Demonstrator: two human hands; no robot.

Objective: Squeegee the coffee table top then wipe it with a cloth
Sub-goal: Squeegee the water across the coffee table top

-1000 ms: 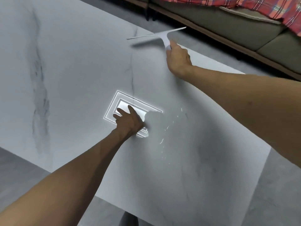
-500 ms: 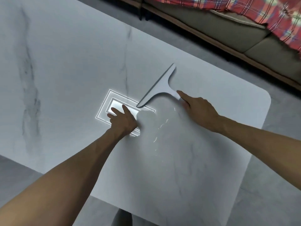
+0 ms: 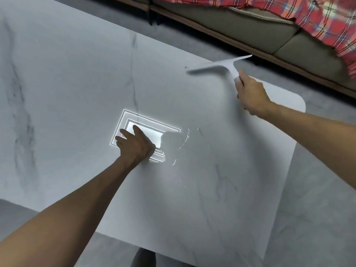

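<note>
A white marble-patterned coffee table top [image 3: 67,83] fills most of the view. My right hand [image 3: 250,97] grips the handle of a white squeegee [image 3: 217,67], whose blade lies near the table's far edge. My left hand [image 3: 134,145] rests flat on the table with its fingers spread, over a bright reflection of a ceiling light. Small streaks of water [image 3: 181,145] glisten just right of that hand. No cloth is in view.
A grey-green sofa [image 3: 240,27] with a wooden base runs along the far side, with a red plaid blanket [image 3: 317,18] on it. Grey floor [image 3: 317,189] lies to the right and in front of the table. The table's rounded corner [image 3: 300,101] is at right.
My right hand pulled the squeegee toward the middle of the table, then carried it back out to the far edge. My left hand stayed put.
</note>
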